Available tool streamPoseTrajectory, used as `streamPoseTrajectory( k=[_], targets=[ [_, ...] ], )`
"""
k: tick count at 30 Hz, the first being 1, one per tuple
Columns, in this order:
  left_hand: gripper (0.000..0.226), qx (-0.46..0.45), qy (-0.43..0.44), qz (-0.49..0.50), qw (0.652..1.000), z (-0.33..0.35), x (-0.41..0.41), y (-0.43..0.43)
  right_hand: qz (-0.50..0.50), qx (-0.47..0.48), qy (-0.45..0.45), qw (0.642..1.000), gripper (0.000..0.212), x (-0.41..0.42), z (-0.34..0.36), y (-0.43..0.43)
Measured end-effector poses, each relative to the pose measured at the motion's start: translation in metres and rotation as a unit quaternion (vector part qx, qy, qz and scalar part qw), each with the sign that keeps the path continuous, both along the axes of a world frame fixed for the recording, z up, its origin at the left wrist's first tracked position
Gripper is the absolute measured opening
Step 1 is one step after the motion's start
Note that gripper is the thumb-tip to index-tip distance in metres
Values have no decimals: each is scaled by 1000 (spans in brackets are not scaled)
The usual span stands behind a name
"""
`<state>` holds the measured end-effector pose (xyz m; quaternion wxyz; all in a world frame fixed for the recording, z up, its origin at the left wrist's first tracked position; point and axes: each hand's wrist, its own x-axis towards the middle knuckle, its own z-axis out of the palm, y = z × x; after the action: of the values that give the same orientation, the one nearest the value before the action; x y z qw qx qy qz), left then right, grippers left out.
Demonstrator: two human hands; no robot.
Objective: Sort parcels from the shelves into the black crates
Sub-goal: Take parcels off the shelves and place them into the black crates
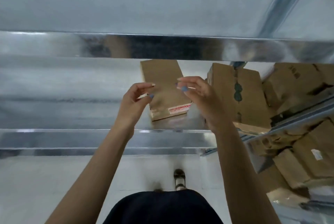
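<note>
Brown cardboard parcel [162,77] on shiny metal shelf [72,101], centre frame. Left hand [134,101] and right hand [198,97] flank it, loosely spread.

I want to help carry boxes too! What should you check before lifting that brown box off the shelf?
1. Hands at the cardboard parcel: ok, left hand and right hand at its sides.
2. Firm grip: cannot tell, blurred.
3. Gap to the neighbouring box: ok, apart.
4. Path over the shelf edge: ok, nothing in front.
5. Sight of a black crate: not ok, none visible.
</note>
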<state>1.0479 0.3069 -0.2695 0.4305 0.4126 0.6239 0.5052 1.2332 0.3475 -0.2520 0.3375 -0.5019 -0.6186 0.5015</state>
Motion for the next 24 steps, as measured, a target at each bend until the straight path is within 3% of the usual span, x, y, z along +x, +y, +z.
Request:
streamPoseTrajectory(
  k=[3, 9, 12, 14, 15, 17, 18, 21, 24],
  targets=[
    [57, -70, 96, 51, 992, -33, 2, 29, 5, 21, -104, 994, 39, 3, -21, 49],
    [77, -149, -63, 108, 981, -78, 0, 68, 35, -97, -103, 989, 57, -11, -67, 117],
    [83, -136, -140, 107, 975, -89, 0, 75, 61, -164, -49, 983, 57, -19, -85, 130],
    [102, -134, -183, 81, 970, -105, -4, 79, 44, -205, -2, 978, 61, -22, -93, 137],
    [96, -137, -197, 68, 968, -111, -4, 78, 38, -222, 18, 974, 62, -22, -92, 137],
    [52, -101, -224, 60, 967, -107, 6, 71, 39, -238, 39, 970, 64, -22, -99, 136],
    [44, -90, -246, 56, 963, -106, 11, 68, 44, -239, 44, 969, 70, -20, -105, 133],
    [47, -90, -261, 57, 960, -111, 18, 47, 37, -248, 76, 965, 100, -11, -149, 127],
    [49, -98, -246, 48, 963, -111, 13, 11, -1, -252, 85, 964, 81, -17, -112, 64]
  ],
)
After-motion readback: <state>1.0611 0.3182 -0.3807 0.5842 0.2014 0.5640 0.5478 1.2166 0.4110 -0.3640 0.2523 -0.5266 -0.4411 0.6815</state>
